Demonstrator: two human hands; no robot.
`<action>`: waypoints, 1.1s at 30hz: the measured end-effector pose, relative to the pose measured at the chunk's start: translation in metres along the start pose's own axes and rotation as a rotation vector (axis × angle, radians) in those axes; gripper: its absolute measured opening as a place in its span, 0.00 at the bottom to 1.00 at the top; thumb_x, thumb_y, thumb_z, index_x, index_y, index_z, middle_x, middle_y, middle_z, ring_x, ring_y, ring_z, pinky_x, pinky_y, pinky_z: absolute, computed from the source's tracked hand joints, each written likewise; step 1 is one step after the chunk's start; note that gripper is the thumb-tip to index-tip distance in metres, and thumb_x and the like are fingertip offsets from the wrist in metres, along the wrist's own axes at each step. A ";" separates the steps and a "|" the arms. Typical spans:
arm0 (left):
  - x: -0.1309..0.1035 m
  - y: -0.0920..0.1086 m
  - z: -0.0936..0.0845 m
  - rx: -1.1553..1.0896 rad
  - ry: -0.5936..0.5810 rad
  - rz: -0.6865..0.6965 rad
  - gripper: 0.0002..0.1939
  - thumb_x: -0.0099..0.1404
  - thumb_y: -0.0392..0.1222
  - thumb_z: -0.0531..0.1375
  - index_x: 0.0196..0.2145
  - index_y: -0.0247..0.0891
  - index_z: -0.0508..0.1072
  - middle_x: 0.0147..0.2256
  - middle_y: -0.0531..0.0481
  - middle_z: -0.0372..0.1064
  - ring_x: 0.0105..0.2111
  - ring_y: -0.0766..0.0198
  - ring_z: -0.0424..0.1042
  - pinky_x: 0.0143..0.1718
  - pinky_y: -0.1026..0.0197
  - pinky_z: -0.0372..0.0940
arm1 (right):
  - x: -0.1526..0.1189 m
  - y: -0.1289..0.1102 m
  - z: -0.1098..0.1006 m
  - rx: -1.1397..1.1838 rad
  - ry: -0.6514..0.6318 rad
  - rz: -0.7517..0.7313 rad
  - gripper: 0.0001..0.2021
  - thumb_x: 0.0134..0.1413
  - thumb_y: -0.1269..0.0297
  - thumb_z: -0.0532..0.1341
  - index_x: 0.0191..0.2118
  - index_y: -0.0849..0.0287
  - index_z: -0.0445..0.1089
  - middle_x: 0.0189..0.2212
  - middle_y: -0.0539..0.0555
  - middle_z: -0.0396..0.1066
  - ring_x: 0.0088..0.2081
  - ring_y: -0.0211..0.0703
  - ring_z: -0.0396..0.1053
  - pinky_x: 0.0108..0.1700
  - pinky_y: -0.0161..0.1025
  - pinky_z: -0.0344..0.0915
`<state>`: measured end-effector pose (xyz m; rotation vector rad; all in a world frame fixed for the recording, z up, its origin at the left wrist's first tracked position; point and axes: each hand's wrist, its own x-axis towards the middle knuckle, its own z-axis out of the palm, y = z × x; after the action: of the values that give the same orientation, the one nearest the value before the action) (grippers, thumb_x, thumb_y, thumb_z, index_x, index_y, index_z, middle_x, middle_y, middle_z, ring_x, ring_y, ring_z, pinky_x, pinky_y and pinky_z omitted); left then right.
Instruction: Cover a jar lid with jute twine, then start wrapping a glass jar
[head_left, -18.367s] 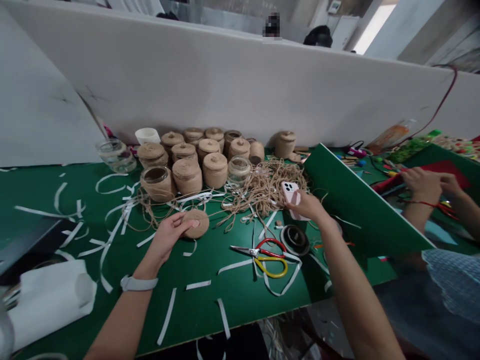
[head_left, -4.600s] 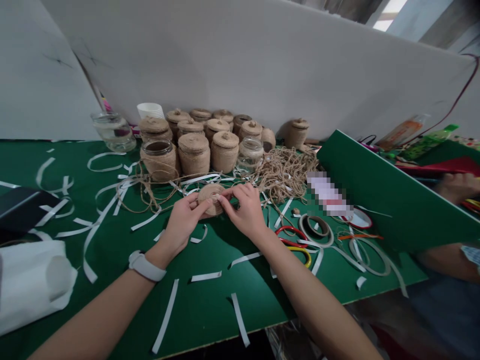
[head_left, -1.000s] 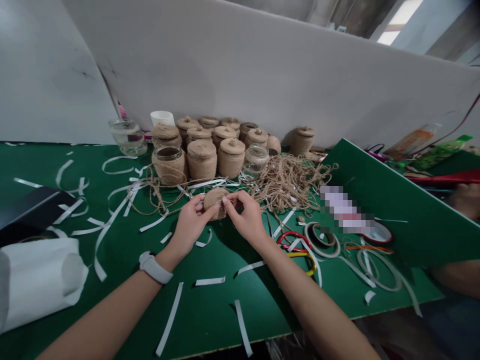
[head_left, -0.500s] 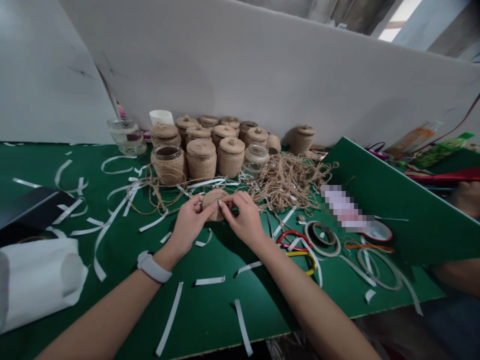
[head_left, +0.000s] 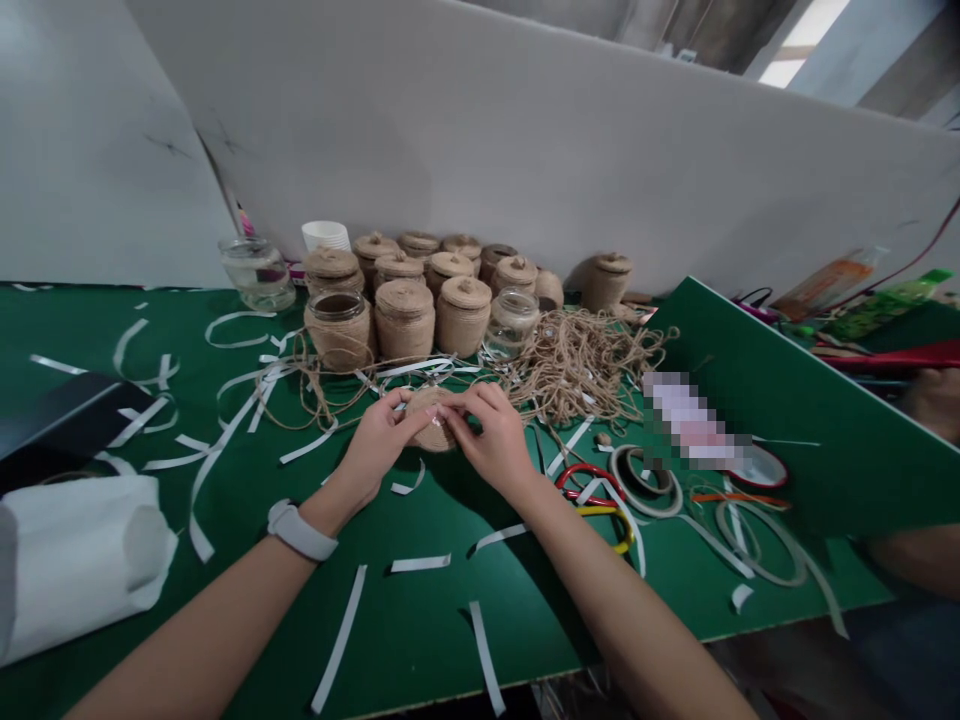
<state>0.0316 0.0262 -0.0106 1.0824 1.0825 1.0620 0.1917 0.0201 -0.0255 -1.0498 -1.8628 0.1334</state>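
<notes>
I see the twine disc [head_left: 433,438] lying flatter than half a second ago, on the near side of the wrapped jars [head_left: 405,322]. My left hand [head_left: 375,440] pinches its left rim; my right hand's [head_left: 491,435] fingertips meet the left thumb over its middle, where work seems centred. Whether they grip anything, I can't tell.

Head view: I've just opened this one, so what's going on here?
A person has both hands on a coiled twine disc: the left hand holds its left side, while the right hand has its fingertips near the middle. Behind stand twine-wrapped jars, some lidded, with a tangled heap of twine to the right.
</notes>
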 end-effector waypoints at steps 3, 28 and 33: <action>0.001 0.000 0.002 -0.042 0.070 0.003 0.20 0.48 0.47 0.71 0.34 0.37 0.70 0.29 0.52 0.76 0.30 0.62 0.75 0.35 0.61 0.68 | 0.000 0.002 0.000 -0.011 0.018 0.017 0.07 0.63 0.65 0.56 0.41 0.56 0.72 0.33 0.54 0.72 0.36 0.43 0.66 0.40 0.41 0.65; -0.001 0.004 0.002 -0.039 -0.028 0.058 0.19 0.49 0.47 0.70 0.39 0.39 0.77 0.40 0.48 0.78 0.43 0.55 0.74 0.46 0.55 0.68 | 0.000 -0.005 0.000 -0.056 0.038 -0.001 0.05 0.61 0.67 0.57 0.33 0.56 0.69 0.29 0.53 0.70 0.35 0.43 0.65 0.40 0.41 0.63; 0.000 0.002 -0.001 0.041 0.004 0.039 0.18 0.50 0.49 0.69 0.37 0.36 0.78 0.38 0.46 0.78 0.42 0.53 0.75 0.44 0.55 0.68 | -0.001 -0.003 0.003 -0.070 0.009 0.011 0.07 0.62 0.66 0.57 0.33 0.56 0.70 0.29 0.53 0.70 0.36 0.44 0.65 0.40 0.42 0.64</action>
<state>0.0304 0.0268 -0.0086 1.1390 1.0945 1.0775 0.1877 0.0183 -0.0257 -1.1064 -1.8655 0.0701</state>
